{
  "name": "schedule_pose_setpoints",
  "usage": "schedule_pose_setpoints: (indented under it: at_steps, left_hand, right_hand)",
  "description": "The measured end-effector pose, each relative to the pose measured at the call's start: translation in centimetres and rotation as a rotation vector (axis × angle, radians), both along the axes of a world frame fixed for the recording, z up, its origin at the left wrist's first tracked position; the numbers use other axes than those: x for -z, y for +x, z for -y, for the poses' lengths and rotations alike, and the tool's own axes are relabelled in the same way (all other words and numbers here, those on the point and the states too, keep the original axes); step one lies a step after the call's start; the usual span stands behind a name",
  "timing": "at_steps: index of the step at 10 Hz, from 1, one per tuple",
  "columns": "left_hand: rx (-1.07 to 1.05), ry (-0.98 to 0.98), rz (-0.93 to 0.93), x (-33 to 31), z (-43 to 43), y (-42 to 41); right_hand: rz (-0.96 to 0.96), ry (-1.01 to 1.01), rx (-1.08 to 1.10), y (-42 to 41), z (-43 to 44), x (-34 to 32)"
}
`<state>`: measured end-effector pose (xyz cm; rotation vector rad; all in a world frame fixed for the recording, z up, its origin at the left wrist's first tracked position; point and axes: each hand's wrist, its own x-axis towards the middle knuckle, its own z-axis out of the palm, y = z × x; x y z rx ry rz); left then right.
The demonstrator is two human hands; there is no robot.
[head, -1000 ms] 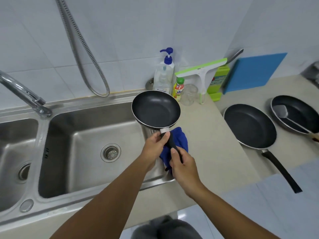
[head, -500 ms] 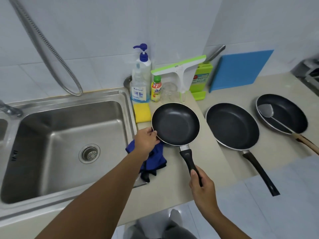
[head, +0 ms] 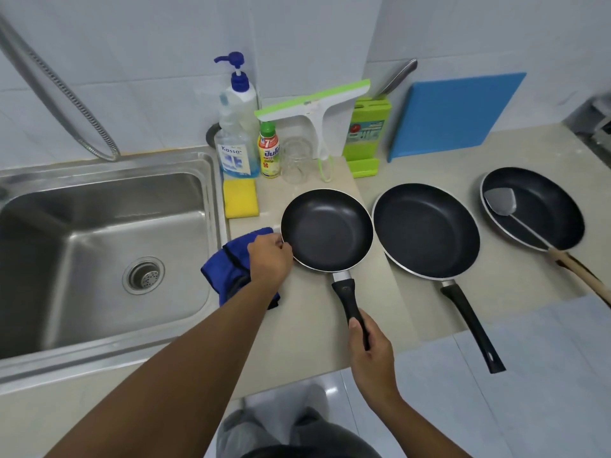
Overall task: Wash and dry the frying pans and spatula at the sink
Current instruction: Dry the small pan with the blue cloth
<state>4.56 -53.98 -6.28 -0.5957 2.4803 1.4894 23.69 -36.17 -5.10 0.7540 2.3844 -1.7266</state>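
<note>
A small black frying pan (head: 325,229) sits on the beige counter (head: 297,312) just right of the sink (head: 99,246). My right hand (head: 370,348) grips the end of its black handle. My left hand (head: 269,259) holds a blue cloth (head: 228,269) against the pan's left rim, fingers curled. A larger black pan (head: 426,231) lies to the right, its handle pointing toward me. Farther right, a third pan (head: 545,209) holds a grey spatula (head: 501,201) with a wooden handle.
A yellow sponge (head: 240,198), soap pump bottle (head: 236,127), small detergent bottle (head: 268,152), glass jar (head: 294,160), green squeegee (head: 314,104), green knife block (head: 367,127) and blue cutting board (head: 453,114) line the back wall. A shower hose (head: 66,94) hangs over the sink.
The small pan moved from above the sink's corner to the right and down onto the counter. My right hand slid to the handle's end; my left hand with the cloth followed to the rim.
</note>
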Motion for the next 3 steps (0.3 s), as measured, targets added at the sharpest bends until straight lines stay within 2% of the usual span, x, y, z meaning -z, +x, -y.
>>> schedule_pose_setpoints:
  at_steps: [2,3]
  left_hand:
    - [-0.001,-0.057,-0.015,-4.8,-0.9,1.3]
    - [0.009,-0.052,-0.018,-6.5,-0.4,1.6]
  right_hand:
    - [0.023,0.092,-0.054,0.0,-0.1,-1.2]
    - [-0.062,0.230,-0.038,-0.5,-0.4,-2.3]
